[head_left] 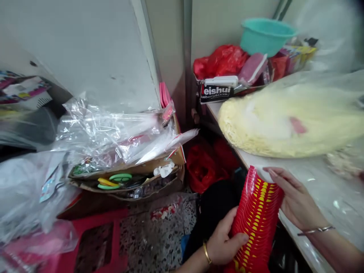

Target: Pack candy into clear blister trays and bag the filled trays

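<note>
A tall stack of nested red paper cartons (256,212) with yellow print leans in front of me at the lower right. My left hand (226,240) grips the stack's left side, its thumb lying across the front. At the stack's top, my right hand (290,191) pinches the white inner edge of the uppermost carton (264,175) between thumb and fingers. That carton still sits against the others. A gold bracelet is on my left wrist and a thin silver bangle on my right.
A pale yellow filled plastic bag (256,132) lies on the white table (301,170). Behind it are a box of red bags (217,91) and a teal basin (264,36). At left stand a cardboard box (159,189) of clear plastic packets and a pink stool (116,231).
</note>
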`<state>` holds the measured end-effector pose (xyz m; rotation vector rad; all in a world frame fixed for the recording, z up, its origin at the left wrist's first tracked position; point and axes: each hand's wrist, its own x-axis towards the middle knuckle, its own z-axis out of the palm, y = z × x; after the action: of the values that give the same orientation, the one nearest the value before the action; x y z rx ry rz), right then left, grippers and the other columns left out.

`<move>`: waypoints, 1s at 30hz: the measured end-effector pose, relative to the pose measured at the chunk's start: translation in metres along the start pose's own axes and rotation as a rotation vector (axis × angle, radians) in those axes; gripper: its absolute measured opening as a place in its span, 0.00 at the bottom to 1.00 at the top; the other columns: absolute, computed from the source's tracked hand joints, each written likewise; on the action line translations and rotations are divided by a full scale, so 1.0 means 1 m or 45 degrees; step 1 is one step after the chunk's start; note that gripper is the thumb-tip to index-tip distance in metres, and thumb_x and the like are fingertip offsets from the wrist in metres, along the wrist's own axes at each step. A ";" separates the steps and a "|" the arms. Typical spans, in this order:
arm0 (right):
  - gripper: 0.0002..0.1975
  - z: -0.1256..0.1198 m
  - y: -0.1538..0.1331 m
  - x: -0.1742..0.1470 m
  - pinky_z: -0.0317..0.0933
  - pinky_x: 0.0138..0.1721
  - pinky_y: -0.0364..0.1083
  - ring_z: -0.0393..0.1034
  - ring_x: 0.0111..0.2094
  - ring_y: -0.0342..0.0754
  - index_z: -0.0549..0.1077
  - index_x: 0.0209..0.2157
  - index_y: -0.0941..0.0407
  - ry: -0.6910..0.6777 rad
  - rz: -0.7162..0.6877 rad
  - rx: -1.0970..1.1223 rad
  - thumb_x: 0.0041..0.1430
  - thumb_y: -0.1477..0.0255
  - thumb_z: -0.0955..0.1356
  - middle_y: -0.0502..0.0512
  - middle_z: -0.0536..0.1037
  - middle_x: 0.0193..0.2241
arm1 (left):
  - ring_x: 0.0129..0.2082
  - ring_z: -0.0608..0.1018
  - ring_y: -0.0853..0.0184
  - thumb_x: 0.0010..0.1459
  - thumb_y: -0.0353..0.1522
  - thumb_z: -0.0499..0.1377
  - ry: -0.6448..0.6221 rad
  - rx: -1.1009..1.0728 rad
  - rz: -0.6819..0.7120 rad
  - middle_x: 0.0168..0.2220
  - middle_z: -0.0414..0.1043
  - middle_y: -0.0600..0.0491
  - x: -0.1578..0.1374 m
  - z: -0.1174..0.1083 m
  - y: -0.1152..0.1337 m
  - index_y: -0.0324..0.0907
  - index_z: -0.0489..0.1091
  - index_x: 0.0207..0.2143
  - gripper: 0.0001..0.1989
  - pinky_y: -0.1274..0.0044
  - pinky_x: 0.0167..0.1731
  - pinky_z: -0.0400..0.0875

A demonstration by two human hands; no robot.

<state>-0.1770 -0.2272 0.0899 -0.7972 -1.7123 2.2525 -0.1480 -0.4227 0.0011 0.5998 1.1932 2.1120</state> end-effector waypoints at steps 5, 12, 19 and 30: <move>0.11 -0.029 0.032 -0.052 0.66 0.30 0.42 0.71 0.30 0.45 0.72 0.36 0.51 -0.022 0.014 -0.012 0.52 0.61 0.71 0.46 0.77 0.32 | 0.58 0.66 0.56 0.54 0.44 0.60 0.039 -0.182 -0.172 0.59 0.61 0.46 -0.049 0.027 -0.031 0.45 0.54 0.61 0.35 0.63 0.58 0.60; 0.34 -0.032 0.036 -0.090 0.68 0.43 0.52 0.72 0.44 0.51 0.47 0.62 0.43 -0.123 -0.122 0.131 0.58 0.54 0.63 0.52 0.71 0.52 | 0.59 0.66 0.57 0.54 0.42 0.60 0.288 -0.059 -0.176 0.61 0.60 0.48 -0.056 0.035 -0.038 0.49 0.53 0.61 0.34 0.66 0.59 0.60; 0.34 -0.042 0.058 -0.123 0.61 0.56 0.53 0.63 0.56 0.51 0.51 0.62 0.43 -0.170 -0.102 0.236 0.57 0.59 0.68 0.49 0.63 0.59 | 0.60 0.62 0.58 0.58 0.41 0.55 0.249 0.548 0.012 0.63 0.54 0.48 -0.007 0.058 -0.003 0.47 0.50 0.63 0.32 0.66 0.59 0.59; 0.31 -0.173 -0.030 0.003 0.73 0.36 0.56 0.75 0.39 0.58 0.60 0.56 0.43 0.297 -0.002 0.545 0.50 0.59 0.71 0.53 0.75 0.49 | 0.44 0.73 0.60 0.54 0.48 0.57 0.373 1.467 0.372 0.44 0.70 0.43 0.357 0.053 0.084 0.36 0.66 0.49 0.28 0.69 0.48 0.67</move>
<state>-0.0930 -0.0737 0.0853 -0.9063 -1.0751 2.2961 -0.3874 -0.1698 0.1279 0.9945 2.6278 1.5638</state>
